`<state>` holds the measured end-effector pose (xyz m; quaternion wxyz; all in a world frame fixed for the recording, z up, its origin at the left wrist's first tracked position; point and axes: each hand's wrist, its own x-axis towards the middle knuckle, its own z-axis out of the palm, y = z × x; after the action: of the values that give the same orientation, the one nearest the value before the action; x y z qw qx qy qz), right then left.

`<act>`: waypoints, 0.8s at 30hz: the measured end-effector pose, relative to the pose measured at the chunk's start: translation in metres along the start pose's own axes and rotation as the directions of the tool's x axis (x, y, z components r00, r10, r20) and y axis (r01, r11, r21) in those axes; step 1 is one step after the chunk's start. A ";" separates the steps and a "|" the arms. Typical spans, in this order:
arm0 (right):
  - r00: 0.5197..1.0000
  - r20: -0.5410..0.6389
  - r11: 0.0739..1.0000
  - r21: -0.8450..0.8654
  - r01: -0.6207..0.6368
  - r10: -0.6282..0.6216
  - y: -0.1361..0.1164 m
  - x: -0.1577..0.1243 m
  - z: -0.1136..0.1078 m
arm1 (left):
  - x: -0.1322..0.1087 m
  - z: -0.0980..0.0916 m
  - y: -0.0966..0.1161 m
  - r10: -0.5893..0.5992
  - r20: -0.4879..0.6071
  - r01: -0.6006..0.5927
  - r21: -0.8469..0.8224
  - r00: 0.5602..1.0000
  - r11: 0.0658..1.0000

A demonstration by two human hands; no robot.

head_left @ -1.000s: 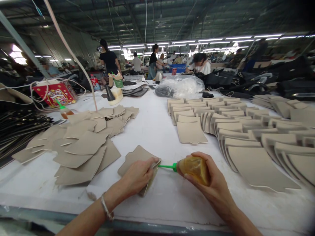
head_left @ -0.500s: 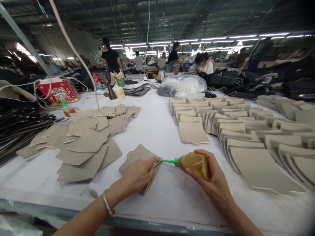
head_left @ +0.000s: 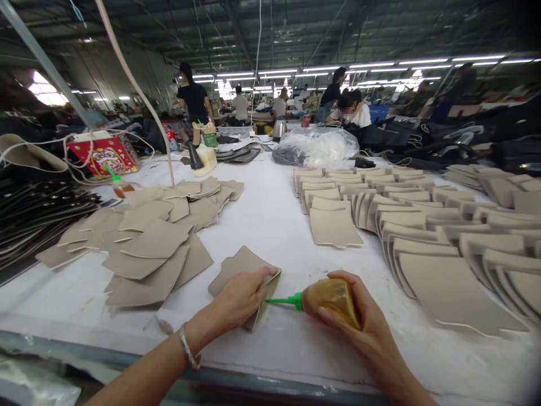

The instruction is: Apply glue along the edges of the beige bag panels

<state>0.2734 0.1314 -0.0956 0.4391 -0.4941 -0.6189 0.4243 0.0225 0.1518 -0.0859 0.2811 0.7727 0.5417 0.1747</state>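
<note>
My left hand point(head_left: 239, 299) grips a beige leather-like panel point(head_left: 240, 265), the index finger near its right corner. One side of the panel is folded over, and a shiny strip shows along the fold. My right hand point(head_left: 363, 316) is wrapped round a clear squeeze bottle point(head_left: 332, 299) of amber liquid, tipped on its side. Its thin green nozzle point(head_left: 283, 300) points left, with the tip at the panel's right edge, close to my left fingers. The undersides of the left fingers and part of the panel are hidden.
Loose beige panels point(head_left: 156, 248) lie heaped on the left of the white table point(head_left: 270, 225). Overlapping rows of bent panels point(head_left: 443, 276) fill the right. Behind stand a second green-tipped bottle point(head_left: 122, 187), a red box point(head_left: 101, 155), a plastic bag point(head_left: 316, 146) and several people.
The bottle's nozzle tip has moved down and left along the panel's edge, from the corner toward my left fingers. My left hand keeps its hold. The view has shifted slightly.
</note>
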 end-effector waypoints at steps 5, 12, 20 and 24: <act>1.000 0.000 1.000 -0.009 -0.027 0.027 0.002 -0.006 0.002 | -0.001 0.002 -0.001 -0.006 -0.021 0.006 0.000 1.000 1.000; 0.989 0.147 0.999 0.030 -0.014 0.010 0.008 -0.016 0.005 | -0.003 0.003 0.000 -0.007 -0.045 0.003 -0.084 0.999 0.996; 0.989 0.143 0.998 0.046 -0.044 0.037 0.006 -0.026 0.007 | -0.005 0.002 0.003 -0.009 -0.056 0.005 -0.069 0.998 0.998; 0.997 0.066 0.999 0.008 -0.042 0.042 0.007 -0.027 0.004 | -0.005 0.003 0.001 -0.006 -0.060 0.001 -0.079 0.998 0.997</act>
<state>0.2745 0.1060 -0.1069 0.4116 -0.4907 -0.6206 0.4525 0.0233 0.1460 -0.0872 0.2951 0.7545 0.5439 0.2188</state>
